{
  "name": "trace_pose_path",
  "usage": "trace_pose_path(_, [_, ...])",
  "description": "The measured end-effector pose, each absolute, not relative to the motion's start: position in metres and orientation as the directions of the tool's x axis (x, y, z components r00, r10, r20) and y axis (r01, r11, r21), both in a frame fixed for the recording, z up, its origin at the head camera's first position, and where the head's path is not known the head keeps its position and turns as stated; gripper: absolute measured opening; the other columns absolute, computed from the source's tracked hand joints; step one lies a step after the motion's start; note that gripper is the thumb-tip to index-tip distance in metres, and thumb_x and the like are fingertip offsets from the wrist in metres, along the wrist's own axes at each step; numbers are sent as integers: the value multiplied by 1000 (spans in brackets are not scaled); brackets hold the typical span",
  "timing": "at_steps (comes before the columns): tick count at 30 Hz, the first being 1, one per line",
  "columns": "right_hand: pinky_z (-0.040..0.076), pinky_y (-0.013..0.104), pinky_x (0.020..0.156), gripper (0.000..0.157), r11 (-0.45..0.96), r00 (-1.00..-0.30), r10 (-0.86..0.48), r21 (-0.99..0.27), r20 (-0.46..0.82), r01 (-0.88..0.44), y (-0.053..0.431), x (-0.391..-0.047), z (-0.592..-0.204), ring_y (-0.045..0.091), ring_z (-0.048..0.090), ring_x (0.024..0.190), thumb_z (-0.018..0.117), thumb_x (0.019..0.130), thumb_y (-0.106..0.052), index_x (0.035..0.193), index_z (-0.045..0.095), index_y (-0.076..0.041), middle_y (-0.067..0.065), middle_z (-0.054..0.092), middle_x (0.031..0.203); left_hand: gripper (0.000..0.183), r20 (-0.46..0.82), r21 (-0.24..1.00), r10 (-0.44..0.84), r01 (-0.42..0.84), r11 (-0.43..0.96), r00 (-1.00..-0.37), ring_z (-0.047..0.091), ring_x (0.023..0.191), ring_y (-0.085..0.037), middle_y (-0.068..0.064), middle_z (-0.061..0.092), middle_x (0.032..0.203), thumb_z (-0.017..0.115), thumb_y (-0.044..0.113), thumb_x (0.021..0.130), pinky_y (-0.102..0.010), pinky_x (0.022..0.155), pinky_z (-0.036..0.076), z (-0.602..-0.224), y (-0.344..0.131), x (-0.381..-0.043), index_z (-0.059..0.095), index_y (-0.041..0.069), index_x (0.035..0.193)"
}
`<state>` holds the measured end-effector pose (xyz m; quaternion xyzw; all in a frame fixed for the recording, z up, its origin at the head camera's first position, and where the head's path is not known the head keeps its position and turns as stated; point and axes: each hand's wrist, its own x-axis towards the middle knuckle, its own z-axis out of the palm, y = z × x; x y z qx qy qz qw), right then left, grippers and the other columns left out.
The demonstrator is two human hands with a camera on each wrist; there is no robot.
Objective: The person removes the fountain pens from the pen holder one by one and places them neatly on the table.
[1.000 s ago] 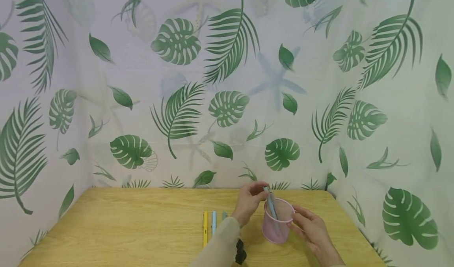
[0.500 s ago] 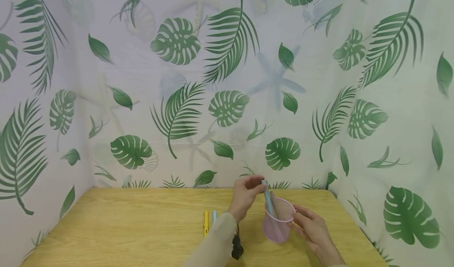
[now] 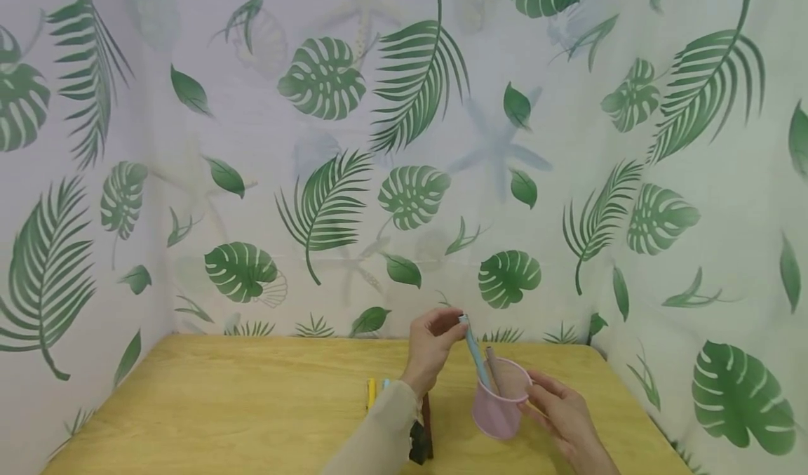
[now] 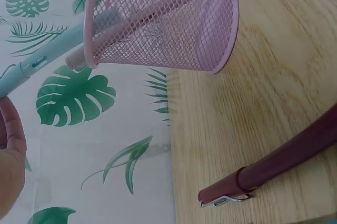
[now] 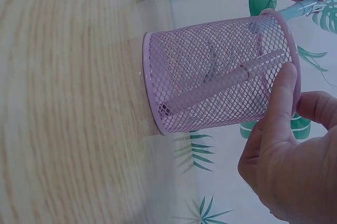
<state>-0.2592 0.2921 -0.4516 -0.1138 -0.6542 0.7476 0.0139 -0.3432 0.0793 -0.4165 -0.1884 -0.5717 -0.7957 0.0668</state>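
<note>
A pink mesh cup (image 3: 500, 410) stands on the wooden table (image 3: 252, 405) at the right. My right hand (image 3: 538, 393) grips its rim, with the thumb (image 5: 278, 107) against the mesh wall. My left hand (image 3: 459, 323) pinches the top of a light blue pen (image 3: 475, 356) that leans in the cup with its lower end inside. A pinkish pen (image 5: 226, 84) also lies slanted inside the cup (image 5: 216, 79). In the left wrist view the blue pen (image 4: 39, 61) sticks out past the cup (image 4: 168, 21) rim.
A dark red pen (image 4: 279, 165) lies on the table beside my left wrist. A yellow pen (image 3: 371, 391) and another light blue pen (image 3: 384, 385) lie side by side left of my forearm. Leaf-print curtains (image 3: 404, 180) close off the back and both sides.
My left hand has risen slightly with the blue pen's top, so the pen leans more to the left. The dark red pen now shows by my left wrist. The right hand stays on the cup.
</note>
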Motion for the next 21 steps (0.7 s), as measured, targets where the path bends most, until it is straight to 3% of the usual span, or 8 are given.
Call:
trace_pose_path(6, [55, 24, 89, 58, -123, -970, 179, -982, -167, 146, 293, -257, -456, 7, 63, 101, 58, 97, -8, 147, 33, 8, 3, 59, 122, 23, 362, 874, 101, 300, -382, -927, 68, 82, -12, -20, 70, 104, 71, -2, 86, -44, 84, 59, -419, 76, -340, 68, -4, 108])
trace_pose_path(11, [55, 25, 91, 60, -144, -968, 177, -978, -176, 151, 296, -257, -460, 7, 63, 99, 58, 97, -7, 148, 32, 7, -2, 60, 114, 27, 360, 875, 93, 302, -378, -928, 68, 82, -11, -27, 67, 108, 71, -3, 86, -36, 80, 60, -421, 71, -340, 64, -10, 111])
trace_pose_path(18, [55, 25, 91, 59, -139, -970, 169, -978, -175, 152, 296, -259, -458, 6, 64, 99, 59, 97, -7, 148, 32, 6, -4, 62, 111, 23, 354, 869, 59, 306, -388, -933, 68, 83, -12, -8, 71, 97, 70, -2, 87, -38, 81, 60, -417, 58, -340, 67, -6, 109])
trace_pose_path(21, [55, 26, 91, 59, -137, -972, 163, -979, -170, 149, 294, -261, -456, 7, 64, 99, 59, 96, -9, 148, 34, 5, -4, 62, 110, 23, 369, 862, 38, 326, -388, -929, 68, 84, -12, -17, 70, 102, 70, -1, 87, -38, 80, 60, -414, 51, -340, 67, -6, 109])
